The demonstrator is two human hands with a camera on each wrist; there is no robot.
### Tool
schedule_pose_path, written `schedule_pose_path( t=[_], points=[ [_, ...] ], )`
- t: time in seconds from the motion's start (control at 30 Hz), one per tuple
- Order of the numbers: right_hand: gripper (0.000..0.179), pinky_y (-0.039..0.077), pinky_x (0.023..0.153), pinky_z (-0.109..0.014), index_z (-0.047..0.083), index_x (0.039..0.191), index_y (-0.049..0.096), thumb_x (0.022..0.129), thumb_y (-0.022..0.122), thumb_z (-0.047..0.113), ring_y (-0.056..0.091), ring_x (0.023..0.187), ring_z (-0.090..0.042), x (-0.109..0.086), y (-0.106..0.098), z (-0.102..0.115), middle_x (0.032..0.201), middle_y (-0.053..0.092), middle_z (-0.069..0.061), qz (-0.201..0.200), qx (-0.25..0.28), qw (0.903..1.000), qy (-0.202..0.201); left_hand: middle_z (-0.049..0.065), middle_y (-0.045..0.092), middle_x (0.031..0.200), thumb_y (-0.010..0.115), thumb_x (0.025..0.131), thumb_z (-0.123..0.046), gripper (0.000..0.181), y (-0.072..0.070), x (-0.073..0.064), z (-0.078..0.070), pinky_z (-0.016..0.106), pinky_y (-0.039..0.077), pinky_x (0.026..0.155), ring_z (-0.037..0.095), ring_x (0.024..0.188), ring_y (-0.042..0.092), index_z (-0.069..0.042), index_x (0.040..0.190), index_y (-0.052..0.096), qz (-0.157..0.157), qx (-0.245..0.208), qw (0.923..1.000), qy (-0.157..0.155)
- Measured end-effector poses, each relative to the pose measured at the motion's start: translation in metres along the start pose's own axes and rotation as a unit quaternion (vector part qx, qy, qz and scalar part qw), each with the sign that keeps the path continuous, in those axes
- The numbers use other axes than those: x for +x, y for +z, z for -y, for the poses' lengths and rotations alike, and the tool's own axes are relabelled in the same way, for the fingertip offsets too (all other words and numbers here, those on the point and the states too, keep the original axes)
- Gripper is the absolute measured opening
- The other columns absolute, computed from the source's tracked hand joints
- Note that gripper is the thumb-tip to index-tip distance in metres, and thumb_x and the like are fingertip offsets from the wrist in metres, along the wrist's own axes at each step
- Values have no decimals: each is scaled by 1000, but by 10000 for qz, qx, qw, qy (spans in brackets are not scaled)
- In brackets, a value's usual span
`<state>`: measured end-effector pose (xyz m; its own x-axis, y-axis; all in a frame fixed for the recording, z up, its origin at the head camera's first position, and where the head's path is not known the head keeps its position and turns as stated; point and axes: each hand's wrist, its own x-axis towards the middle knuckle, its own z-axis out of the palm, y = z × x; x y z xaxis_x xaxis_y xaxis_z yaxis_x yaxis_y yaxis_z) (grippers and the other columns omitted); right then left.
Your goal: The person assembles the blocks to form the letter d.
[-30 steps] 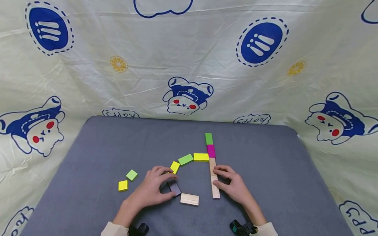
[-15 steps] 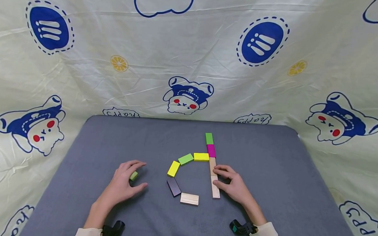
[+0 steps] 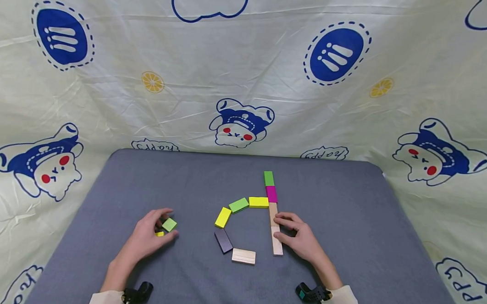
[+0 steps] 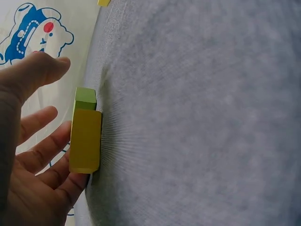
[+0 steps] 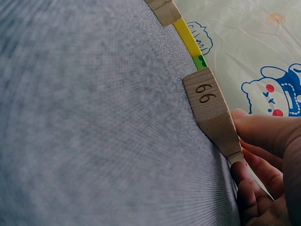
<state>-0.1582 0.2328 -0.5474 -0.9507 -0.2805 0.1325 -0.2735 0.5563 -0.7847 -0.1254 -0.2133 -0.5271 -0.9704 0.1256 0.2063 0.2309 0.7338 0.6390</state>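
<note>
My left hand (image 3: 149, 233) is curved around two small blocks at the left, thumb and fingers apart. The light green block (image 3: 169, 225) shows between them; the yellow block (image 3: 159, 234) is mostly hidden in the head view. In the left wrist view, fingers lie behind this yellow block (image 4: 85, 141), and the thumb stands clear of it. My right hand (image 3: 301, 237) touches the right side of two plain wooden blocks laid end to end, the upper one (image 3: 273, 214) and the lower one (image 3: 277, 241). The number 66 shows on a wooden block (image 5: 207, 101) beside the right thumb.
Above the plain blocks, the column continues with a magenta block (image 3: 272, 194) and a green block (image 3: 268, 178). A curve of yellow (image 3: 258, 202), green (image 3: 238, 205), yellow (image 3: 223, 217), dark purple (image 3: 223, 241) and wooden (image 3: 244, 256) blocks bends leftward on the grey tabletop (image 3: 328, 188).
My left hand has left the dark purple block and moved left to the two loose blocks. The yellow block in the curve is fully uncovered. My right hand has stayed put.
</note>
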Motion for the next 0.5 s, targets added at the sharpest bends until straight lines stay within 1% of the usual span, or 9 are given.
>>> schedule_pose_path(
  t=[0.2,0.4,0.5],
  points=[
    [40,49,103,-37,8,128,73,90,80,18,58,128,-30,-1,-1,2,136,64,-7,40,54,10000,18,5,66,101,87,81,-16,49,1,1,1,33,51,74,15,84,58,-3,124,68,-93,-6,9999,-115],
    [40,49,103,-36,6,127,73,89,81,16,58,127,-30,-2,-2,4,136,64,-9,13,182,9998,-38,4,65,96,84,83,-13,33,0,3,1,30,49,71,14,80,56,-4,113,72,-56,29,9993,-361],
    [40,49,103,-34,6,127,73,89,81,16,58,127,-30,-2,-2,3,136,64,-9,13,190,9998,-52,4,66,94,83,84,-12,28,0,4,1,29,48,69,14,79,56,-4,109,74,-49,35,9991,-420]
  ],
)
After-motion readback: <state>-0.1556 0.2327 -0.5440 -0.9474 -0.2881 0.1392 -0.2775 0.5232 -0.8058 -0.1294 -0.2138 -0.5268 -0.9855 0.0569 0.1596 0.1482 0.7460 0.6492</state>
